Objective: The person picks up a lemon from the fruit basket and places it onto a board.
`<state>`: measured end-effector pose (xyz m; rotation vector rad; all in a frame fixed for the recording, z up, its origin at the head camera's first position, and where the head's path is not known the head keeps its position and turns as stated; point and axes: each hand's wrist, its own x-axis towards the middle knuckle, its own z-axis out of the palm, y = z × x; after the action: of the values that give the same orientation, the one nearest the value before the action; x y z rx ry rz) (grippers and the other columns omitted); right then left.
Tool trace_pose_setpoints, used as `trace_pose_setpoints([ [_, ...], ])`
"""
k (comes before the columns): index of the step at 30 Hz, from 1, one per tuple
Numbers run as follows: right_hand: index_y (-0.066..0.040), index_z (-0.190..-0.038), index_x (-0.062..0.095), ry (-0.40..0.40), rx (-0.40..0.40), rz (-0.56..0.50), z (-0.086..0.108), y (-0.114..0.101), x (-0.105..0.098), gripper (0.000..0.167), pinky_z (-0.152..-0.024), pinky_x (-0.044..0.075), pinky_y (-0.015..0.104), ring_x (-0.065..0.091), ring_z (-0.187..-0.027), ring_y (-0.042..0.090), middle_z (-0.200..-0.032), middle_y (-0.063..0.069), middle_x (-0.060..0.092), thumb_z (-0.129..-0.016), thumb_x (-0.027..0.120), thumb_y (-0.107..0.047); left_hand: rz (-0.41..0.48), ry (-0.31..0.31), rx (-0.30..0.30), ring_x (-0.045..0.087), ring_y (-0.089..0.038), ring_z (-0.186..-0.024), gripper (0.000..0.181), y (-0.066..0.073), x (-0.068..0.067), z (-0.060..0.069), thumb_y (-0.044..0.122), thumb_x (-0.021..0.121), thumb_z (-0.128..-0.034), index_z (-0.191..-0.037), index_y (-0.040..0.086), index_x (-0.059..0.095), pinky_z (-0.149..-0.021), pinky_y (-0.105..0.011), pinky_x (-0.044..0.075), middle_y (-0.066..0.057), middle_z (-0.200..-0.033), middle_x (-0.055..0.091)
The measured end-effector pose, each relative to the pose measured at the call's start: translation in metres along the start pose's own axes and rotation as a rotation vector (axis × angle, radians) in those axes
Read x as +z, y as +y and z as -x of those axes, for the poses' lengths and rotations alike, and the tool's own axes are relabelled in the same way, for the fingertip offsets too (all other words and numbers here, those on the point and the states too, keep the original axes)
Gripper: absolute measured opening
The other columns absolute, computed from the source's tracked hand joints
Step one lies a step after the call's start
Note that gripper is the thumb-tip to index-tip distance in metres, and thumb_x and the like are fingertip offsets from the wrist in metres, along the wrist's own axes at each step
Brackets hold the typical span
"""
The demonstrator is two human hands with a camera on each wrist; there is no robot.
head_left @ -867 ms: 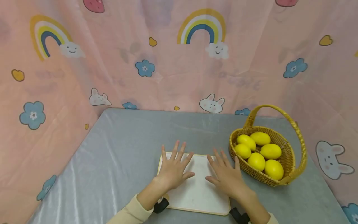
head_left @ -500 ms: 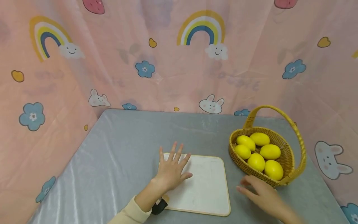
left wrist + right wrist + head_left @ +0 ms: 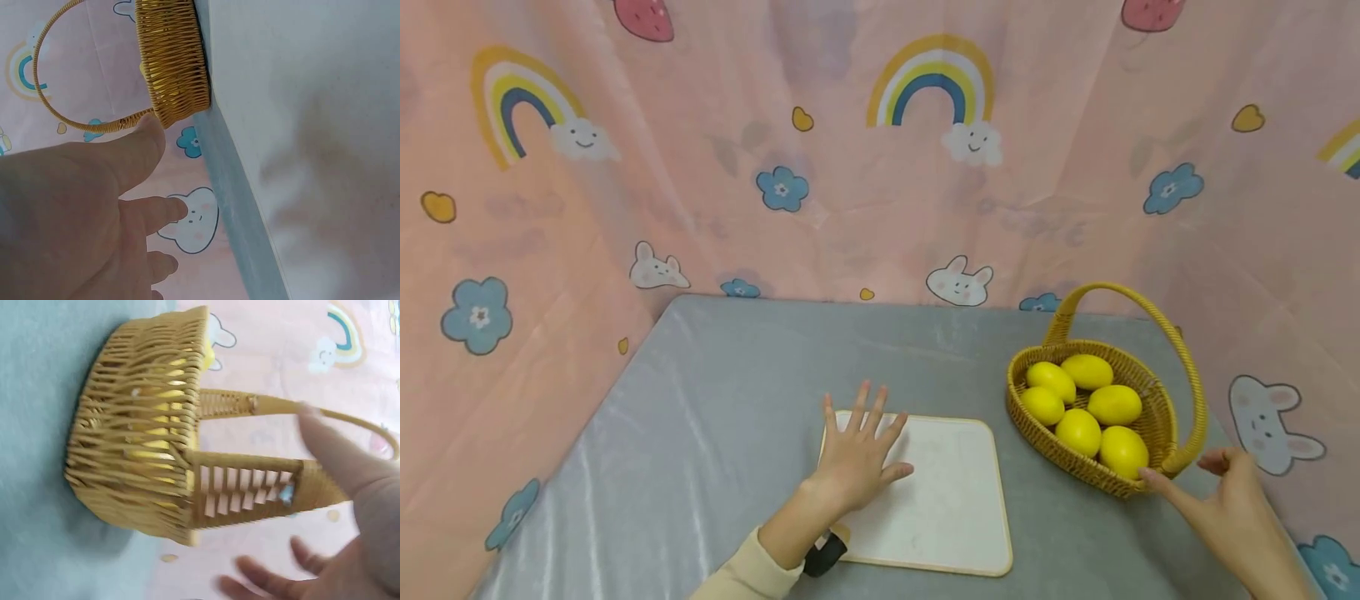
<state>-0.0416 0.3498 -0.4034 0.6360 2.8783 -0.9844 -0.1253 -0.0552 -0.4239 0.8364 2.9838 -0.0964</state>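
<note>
Fingers spread, my left hand hovers over the left part of a white board with a thin wooden edge; its shadow falls on the board in the left wrist view. My right hand is at the near right end of a wicker basket, thumb and fingers apart around the side of its arched handle. In the right wrist view the handle passes between thumb and fingers, and no grip on it shows. Several yellow lemons lie in the basket.
A grey cloth covers the table. Behind and at both sides hangs a pink curtain printed with rainbows, rabbits and flowers. A black strap circles the left wrist.
My right hand has left its place above the board and moved right, past the basket's front, to the handle's near end. The left hand stays over the board.
</note>
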Motion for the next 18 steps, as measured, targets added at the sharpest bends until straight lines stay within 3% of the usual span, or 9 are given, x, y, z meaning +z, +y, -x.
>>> trace_pose_setpoints([
  [1, 0.021, -0.138, 0.014, 0.014, 0.004, -0.064, -0.003, 0.001, 0.002, 0.095, -0.092, 0.036, 0.069, 0.036, -0.119, 0.06, -0.133, 0.049, 0.024, -0.095, 0.063, -0.049, -0.004, -0.001, 0.001, -0.004, -0.035, -0.152, 0.068, 0.0, -0.001, 0.0, 0.063, 0.042, -0.0982, -0.156, 0.027, 0.036, -0.11, -0.074, 0.008, -0.012, -0.166, 0.009],
  [3, 0.016, -0.146, 0.006, 0.029, -0.016, -0.191, -0.008, 0.004, 0.008, 0.098, -0.103, 0.022, 0.074, 0.019, -0.134, 0.062, -0.147, 0.046, 0.012, -0.096, 0.065, -0.043, -0.001, 0.002, 0.004, -0.003, -0.035, -0.152, 0.068, 0.0, -0.002, 0.001, 0.063, 0.043, -0.0982, -0.156, 0.027, 0.037, -0.109, -0.074, 0.008, -0.013, -0.166, 0.01],
  [6, 0.008, -0.154, 0.005, 0.02, -0.074, -0.311, -0.012, 0.011, 0.017, 0.096, -0.109, 0.009, 0.073, 0.005, -0.142, 0.057, -0.157, 0.038, 0.006, -0.096, 0.068, -0.036, 0.004, 0.007, 0.006, -0.003, -0.036, -0.152, 0.068, 0.0, -0.003, 0.002, 0.062, 0.044, -0.0983, -0.155, 0.026, 0.038, -0.109, -0.074, 0.008, -0.014, -0.166, 0.011],
  [10, 0.0, -0.159, 0.005, 0.024, -0.115, -0.362, -0.018, 0.015, 0.025, 0.097, -0.108, 0.007, 0.074, 0.003, -0.143, 0.056, -0.161, 0.031, 0.006, -0.095, 0.07, -0.032, 0.004, 0.032, 0.007, -0.001, -0.037, -0.152, 0.067, -0.002, -0.003, 0.001, 0.062, 0.045, -0.0983, -0.155, 0.025, 0.04, -0.109, -0.075, 0.009, -0.014, -0.165, 0.012],
  [16, -0.005, -0.159, -0.004, -0.03, -0.097, -0.369, -0.025, 0.016, 0.03, 0.102, -0.108, 0.007, 0.074, 0.001, -0.142, 0.059, -0.162, 0.026, -0.003, -0.095, 0.069, -0.034, 0.03, 0.028, 0.007, -0.003, -0.037, -0.151, 0.068, -0.003, -0.005, 0.003, 0.061, 0.046, -0.0983, -0.155, 0.025, 0.039, -0.109, -0.075, 0.007, -0.014, -0.165, 0.012],
  [18, -0.007, -0.159, -0.005, -0.043, -0.093, -0.362, -0.026, 0.017, 0.032, 0.101, -0.111, 0.015, 0.068, 0.008, -0.142, 0.059, -0.162, 0.027, -0.001, -0.096, 0.068, -0.034, 0.029, 0.021, 0.005, -0.003, -0.036, -0.152, 0.068, -0.003, -0.006, 0.004, 0.061, 0.045, -0.0983, -0.155, 0.025, 0.038, -0.109, -0.075, 0.007, -0.014, -0.165, 0.012],
])
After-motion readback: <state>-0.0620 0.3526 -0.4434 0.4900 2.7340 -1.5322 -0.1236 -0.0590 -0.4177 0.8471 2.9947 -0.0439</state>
